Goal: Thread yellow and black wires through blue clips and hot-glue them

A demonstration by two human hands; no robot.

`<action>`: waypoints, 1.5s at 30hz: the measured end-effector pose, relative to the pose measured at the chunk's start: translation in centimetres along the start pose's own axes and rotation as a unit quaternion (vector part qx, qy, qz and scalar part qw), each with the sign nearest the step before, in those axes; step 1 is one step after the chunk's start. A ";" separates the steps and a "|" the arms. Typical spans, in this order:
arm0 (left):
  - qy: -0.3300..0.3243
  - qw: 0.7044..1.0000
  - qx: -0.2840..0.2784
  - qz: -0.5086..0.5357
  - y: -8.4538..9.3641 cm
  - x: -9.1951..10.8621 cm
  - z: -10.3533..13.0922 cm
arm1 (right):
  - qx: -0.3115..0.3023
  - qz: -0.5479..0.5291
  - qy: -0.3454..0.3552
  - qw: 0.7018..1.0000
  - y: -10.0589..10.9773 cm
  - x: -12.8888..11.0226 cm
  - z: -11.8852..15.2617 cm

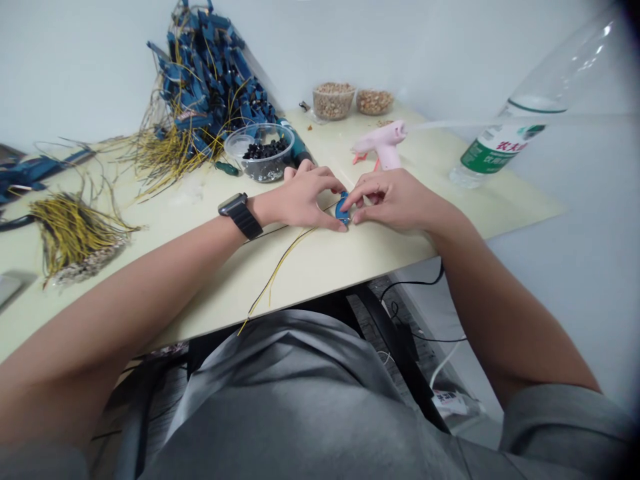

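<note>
Near the middle of the table, a small blue plastic part [342, 207] is pinched between my two hands. My left hand [309, 199], with a black watch on its wrist, grips it between thumb and index finger from the left. From the right, the fingertips of my right hand [387, 200] press on its edge; whether they hold something small as well, I cannot make out. Thin yellow and black wires [281, 264] run from under my left hand across the table to its front edge. The underside of the blue part is hidden.
Behind my left hand stands a clear tub [265, 157] of small black pieces. A pile of blue parts with wires [200, 87] rises at back left, and a wire bundle [75, 233] lies left. A pink glue gun [383, 143] and a large water bottle [505, 133] are at right.
</note>
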State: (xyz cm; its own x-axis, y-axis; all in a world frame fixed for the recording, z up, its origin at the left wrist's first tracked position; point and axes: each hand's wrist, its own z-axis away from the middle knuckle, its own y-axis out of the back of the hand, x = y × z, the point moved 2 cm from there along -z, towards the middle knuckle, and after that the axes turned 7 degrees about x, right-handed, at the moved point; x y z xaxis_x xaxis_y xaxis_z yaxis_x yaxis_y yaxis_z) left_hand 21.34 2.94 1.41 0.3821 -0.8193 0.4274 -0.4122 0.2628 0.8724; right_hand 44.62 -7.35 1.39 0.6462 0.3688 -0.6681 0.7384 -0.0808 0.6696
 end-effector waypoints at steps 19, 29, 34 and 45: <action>-0.023 1.000 0.007 0.005 -0.4 -0.7 -0.1 | 0.007 -0.032 -0.020 0.999 -0.7 0.5 -0.4; -0.030 0.999 0.007 0.013 -0.5 -1.0 -0.3 | 0.004 -0.019 -0.038 0.999 -0.8 0.5 -0.5; -0.026 1.000 0.004 0.014 -0.3 -0.9 -0.3 | 0.005 -0.018 -0.041 0.999 -0.9 0.5 -0.7; -0.018 1.000 -0.005 0.009 -0.2 -0.9 -0.4 | 0.003 -0.036 -0.040 0.999 -0.7 0.7 -0.5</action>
State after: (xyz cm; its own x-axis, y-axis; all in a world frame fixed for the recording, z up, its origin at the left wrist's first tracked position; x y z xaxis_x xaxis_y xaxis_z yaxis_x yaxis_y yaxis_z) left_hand 21.37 3.81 0.99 0.3455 -0.8318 0.4343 -0.4105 0.2822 0.8671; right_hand 44.42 -6.54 0.65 0.6048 0.2982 -0.7384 0.7844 -0.0627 0.6171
